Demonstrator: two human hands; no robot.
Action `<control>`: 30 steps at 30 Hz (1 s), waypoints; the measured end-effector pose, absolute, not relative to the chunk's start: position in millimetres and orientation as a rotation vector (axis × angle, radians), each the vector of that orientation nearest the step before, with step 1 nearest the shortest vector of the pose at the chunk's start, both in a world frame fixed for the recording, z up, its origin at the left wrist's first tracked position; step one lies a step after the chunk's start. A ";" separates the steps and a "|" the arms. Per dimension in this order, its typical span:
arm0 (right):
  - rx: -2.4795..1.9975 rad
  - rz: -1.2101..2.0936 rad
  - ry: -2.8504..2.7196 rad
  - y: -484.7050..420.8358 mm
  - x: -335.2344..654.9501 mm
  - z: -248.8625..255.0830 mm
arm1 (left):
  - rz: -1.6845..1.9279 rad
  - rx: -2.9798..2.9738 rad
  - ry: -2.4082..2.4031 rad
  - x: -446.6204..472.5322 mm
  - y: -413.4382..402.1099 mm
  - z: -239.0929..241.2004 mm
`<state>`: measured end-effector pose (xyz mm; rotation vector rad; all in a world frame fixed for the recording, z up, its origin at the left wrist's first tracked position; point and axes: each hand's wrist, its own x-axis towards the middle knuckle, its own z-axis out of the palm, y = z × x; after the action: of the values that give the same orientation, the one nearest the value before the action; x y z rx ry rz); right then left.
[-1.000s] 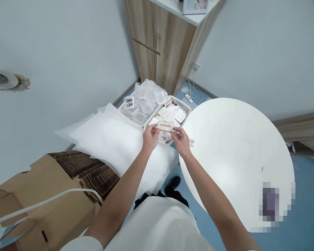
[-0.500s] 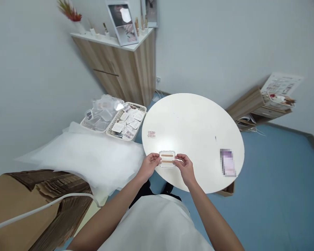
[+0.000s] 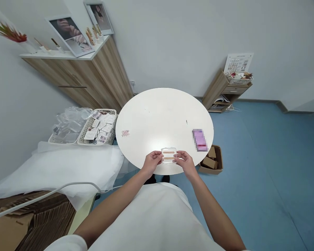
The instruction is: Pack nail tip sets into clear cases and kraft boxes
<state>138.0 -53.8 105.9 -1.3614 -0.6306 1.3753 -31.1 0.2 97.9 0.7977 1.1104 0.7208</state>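
Note:
A small clear plastic case [image 3: 169,155] is held level over the near edge of the round white table [image 3: 164,108]. Inside it, or seen through it, lie two orange-brown strips. My left hand [image 3: 151,164] pinches the case's left edge between thumb and fingers. On the opposite edge, my right hand [image 3: 186,164] grips it the same way. To the left on the tabletop lies a small group of pinkish pieces [image 3: 125,133]. A purple blurred-out object [image 3: 200,140] rests at the table's right side.
White baskets stand left of the table, one with cards [image 3: 102,127], one with clear plastic packaging [image 3: 70,122]. White sheets [image 3: 75,164] cover the left foreground above stacked cardboard [image 3: 47,219]. An open carton [image 3: 211,170] sits on the floor at right. A wooden cabinet [image 3: 81,76] stands behind.
My view has turned to the right, so the table and cabinet appear further left. The carton at right has come more fully into view. Both hands still hold the case.

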 end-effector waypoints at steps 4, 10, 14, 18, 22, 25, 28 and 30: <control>-1.411 1.302 -0.632 -54.6 144.8 100.3 | 0.677 0.906 1.135 -24.4 5.1 90.7; -1.658 0.951 -0.768 -46.6 133.7 96.0 | 0.603 1.179 1.134 -17.0 8.5 91.0; -1.723 0.777 -0.972 -37.8 115.3 102.4 | 0.586 1.122 0.982 -13.7 12.2 100.1; -1.656 0.752 -1.186 -29.7 100.0 113.5 | 0.586 0.958 0.861 -20.1 21.2 107.0; -1.525 0.809 -1.374 -24.0 93.6 118.8 | 0.603 0.828 0.815 -31.5 32.4 108.5; -1.650 0.686 -1.196 -20.0 96.7 114.9 | 0.601 0.728 0.816 -39.8 40.2 103.8; -1.697 0.809 -0.943 -16.9 102.2 109.7 | 0.570 0.668 0.808 -45.4 45.0 96.2; -1.629 1.031 -0.813 -16.6 104.1 107.9 | 0.543 0.664 0.793 -47.5 46.5 92.0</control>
<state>104.1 -16.6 107.9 -1.6295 -0.8134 1.0311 -47.5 46.5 92.0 0.6644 0.7933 0.5431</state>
